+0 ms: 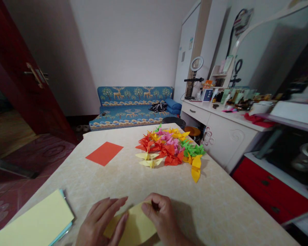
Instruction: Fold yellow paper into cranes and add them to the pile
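Observation:
A yellow sheet of paper (135, 225) lies on the beige table (220, 205) at the near edge, partly folded. My left hand (101, 222) rests flat on its left side, fingers stretched out and pressing the paper down. My right hand (161, 215) is curled on the sheet's upper right edge, fingertips pinched against the fold. Farther back lies a heap of folded paper cranes (169, 147) in red, orange, pink, yellow and green.
A red paper sheet (104, 153) lies flat at the left middle of the table. A stack of pale yellow paper (38, 222) sits at the near left corner. A white dresser (220, 126) with clutter stands right; a blue sofa (133, 106) stands behind.

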A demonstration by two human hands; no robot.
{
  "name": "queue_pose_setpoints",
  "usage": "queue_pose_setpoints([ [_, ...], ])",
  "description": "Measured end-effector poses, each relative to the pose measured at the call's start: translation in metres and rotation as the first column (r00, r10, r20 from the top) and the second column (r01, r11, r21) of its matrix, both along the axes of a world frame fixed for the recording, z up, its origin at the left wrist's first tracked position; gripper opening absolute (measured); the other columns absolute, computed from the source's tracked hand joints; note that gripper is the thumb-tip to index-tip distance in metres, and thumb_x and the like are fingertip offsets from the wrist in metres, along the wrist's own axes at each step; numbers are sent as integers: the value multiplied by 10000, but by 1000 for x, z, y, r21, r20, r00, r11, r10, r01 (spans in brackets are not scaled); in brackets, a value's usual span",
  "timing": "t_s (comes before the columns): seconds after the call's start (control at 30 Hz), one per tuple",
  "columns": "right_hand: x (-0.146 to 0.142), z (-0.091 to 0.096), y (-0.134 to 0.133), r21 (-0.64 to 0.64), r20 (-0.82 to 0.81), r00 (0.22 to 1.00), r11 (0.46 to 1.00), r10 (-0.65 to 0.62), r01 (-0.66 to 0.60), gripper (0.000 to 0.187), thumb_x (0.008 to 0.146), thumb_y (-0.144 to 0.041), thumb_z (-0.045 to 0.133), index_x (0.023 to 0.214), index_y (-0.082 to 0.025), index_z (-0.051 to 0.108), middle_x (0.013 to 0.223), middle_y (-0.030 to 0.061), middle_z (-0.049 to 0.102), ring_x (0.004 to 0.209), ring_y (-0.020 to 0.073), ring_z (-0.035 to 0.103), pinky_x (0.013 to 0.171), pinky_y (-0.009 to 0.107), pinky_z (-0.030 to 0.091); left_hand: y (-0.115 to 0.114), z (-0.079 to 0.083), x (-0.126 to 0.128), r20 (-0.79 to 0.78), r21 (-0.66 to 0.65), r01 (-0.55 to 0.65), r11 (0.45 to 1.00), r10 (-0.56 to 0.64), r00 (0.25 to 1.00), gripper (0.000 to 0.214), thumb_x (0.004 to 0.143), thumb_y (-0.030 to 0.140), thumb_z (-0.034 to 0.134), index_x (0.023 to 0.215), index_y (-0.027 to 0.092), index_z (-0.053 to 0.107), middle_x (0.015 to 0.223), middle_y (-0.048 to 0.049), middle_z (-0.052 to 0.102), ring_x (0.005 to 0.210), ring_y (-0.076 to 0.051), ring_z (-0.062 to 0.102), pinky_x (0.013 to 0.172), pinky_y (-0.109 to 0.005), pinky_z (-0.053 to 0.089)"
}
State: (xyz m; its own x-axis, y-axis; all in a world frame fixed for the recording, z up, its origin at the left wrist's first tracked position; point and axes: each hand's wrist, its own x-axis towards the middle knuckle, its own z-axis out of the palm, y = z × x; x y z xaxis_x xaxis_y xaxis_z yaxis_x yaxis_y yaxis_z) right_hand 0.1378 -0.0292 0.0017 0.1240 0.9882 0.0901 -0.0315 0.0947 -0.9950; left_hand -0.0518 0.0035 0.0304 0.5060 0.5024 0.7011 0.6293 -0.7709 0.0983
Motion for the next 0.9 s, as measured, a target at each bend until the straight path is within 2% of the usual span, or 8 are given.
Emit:
queue_pose_setpoints([
  [0.07, -2, 1, -1, 38, 22, 1000, 999, 9, -9, 231, 745, -271, 622, 572, -146, 533, 544, -47, 390, 548, 88, 370, 498, 200, 293, -2, 3, 4, -3, 26, 61, 998, -61, 998, 259, 829, 298, 591, 1074, 225, 629, 899, -43, 727, 824, -182, 679, 766, -287, 554],
  [0.17, -5, 1, -2, 77, 37, 999, 997, 16, -19, 214, 736, -224, 620, 553, -145, 544, 534, -50, 397, 546, 87, 371, 505, 200, 297, -3, 4, 11, 4, 57, 152, 987, -152, 988, 165, 830, 191, 568, 971, 232, 644, 773, 0, 718, 721, -143, 679, 775, -266, 550],
  [0.27, -6, 3, -3, 90, 56, 998, 996, 5, -10, 193, 718, -185, 619, 540, -144, 557, 530, -45, 427, 546, 90, 394, 517, 203, 312, -4, 2, 11, 39, 57, 166, 984, -168, 985, 157, 829, 129, 536, 890, 229, 640, 708, 14, 702, 683, -134, 675, 723, -243, 553],
  [0.47, 2, 5, -1, 76, 44, 997, 995, -62, 58, 225, 731, -253, 628, 548, -144, 554, 534, -32, 442, 545, 99, 409, 508, 209, 309, -1, -4, 0, 49, -39, 81, 996, -79, 996, 112, 818, 177, 565, 888, 221, 640, 749, -11, 703, 749, -156, 680, 663, -221, 563],
  [0.7, 12, -4, 3, 15, -80, 988, 991, -131, 132, 313, 752, -399, 632, 592, -159, 510, 544, -41, 380, 523, 95, 374, 477, 209, 289, 8, -4, -15, 143, 5, -7, 1000, 6, 990, 108, 828, 249, 571, 866, 208, 664, 761, -32, 719, 696, -170, 690, 630, -239, 577],
  [0.9, 13, 0, 3, 12, -100, 985, 990, -142, 144, 319, 741, -413, 637, 595, -157, 513, 540, -43, 374, 521, 94, 359, 471, 208, 280, 10, -6, -27, 137, -109, -90, 990, 105, 985, 165, 847, 307, 561, 876, 193, 679, 794, -33, 723, 674, -157, 694, 613, -218, 577],
])
